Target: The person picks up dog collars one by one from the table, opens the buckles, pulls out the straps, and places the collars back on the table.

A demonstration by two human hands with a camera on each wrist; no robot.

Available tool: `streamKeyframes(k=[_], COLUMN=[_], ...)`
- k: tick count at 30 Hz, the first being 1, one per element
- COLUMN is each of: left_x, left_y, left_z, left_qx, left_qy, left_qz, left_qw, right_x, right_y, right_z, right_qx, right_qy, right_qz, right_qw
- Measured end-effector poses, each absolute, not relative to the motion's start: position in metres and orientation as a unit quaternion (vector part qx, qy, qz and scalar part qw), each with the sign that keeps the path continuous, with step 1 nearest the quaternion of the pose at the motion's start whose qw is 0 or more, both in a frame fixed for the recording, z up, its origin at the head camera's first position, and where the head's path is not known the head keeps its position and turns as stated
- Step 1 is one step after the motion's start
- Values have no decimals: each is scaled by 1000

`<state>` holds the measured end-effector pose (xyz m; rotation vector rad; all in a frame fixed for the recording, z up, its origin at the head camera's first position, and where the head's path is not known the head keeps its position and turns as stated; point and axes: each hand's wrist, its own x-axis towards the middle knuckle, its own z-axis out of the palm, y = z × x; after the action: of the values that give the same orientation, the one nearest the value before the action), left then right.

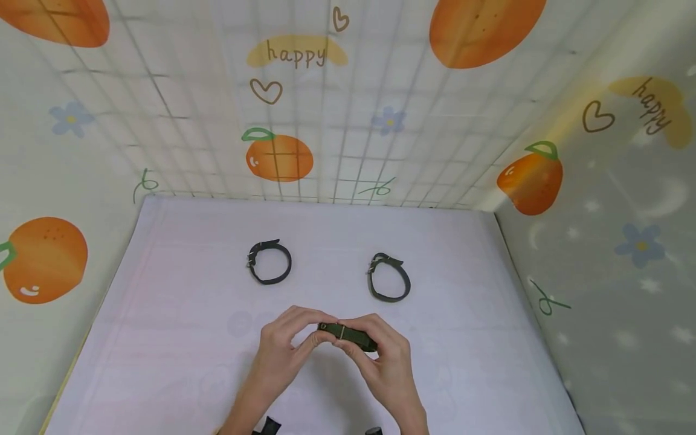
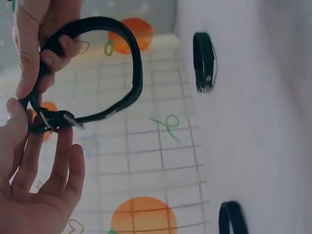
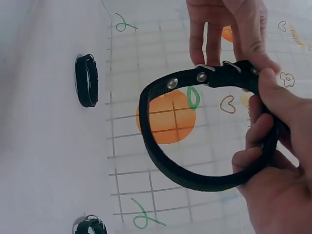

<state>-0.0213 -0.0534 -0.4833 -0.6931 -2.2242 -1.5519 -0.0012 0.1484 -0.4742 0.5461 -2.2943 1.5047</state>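
Both hands hold one dark green buckled collar [image 1: 356,336] up above the near part of the table. In the left wrist view it makes a loop, its metal buckle [image 2: 46,121] at the fingertips of the left hand [image 1: 283,344]. The left thumb and fingers pinch the strap near the buckle. Fingers of the right hand [image 1: 383,350] curl round the band, and its thumb presses the strap beside the buckle, as the right wrist view shows. Silver rivets [image 3: 172,84] dot the strap. Two similar buckled collars, one left [image 1: 270,262] and one right [image 1: 389,278], lie farther back.
The white table [image 1: 179,272] has a printed curtain [image 1: 337,163] with oranges and grid lines behind it, and more patterned cloth [image 1: 609,290] along the right side. Small black objects [image 1: 270,426] show at the bottom edge near the wrists.
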Motion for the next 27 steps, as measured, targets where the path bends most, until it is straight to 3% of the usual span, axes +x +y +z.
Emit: streamKeyframes(k=[3,22,27], left_x=[-20,-16,-16], left_y=[-52,-52,-50], left_z=[-485,-485,-486], left_qx=[-218,-59,-9], left_qy=[-768,-599,-571], left_qz=[-581,-798,-819], left_qw=[158,-45,-61], right_x=[-1,0,1], right_y=[149,148,147], right_z=[-475,-480,-482], right_qx=[197,174,153], right_qy=[-786,-722,-726], right_qz=[562,652,655], right_qw=[164,153,145])
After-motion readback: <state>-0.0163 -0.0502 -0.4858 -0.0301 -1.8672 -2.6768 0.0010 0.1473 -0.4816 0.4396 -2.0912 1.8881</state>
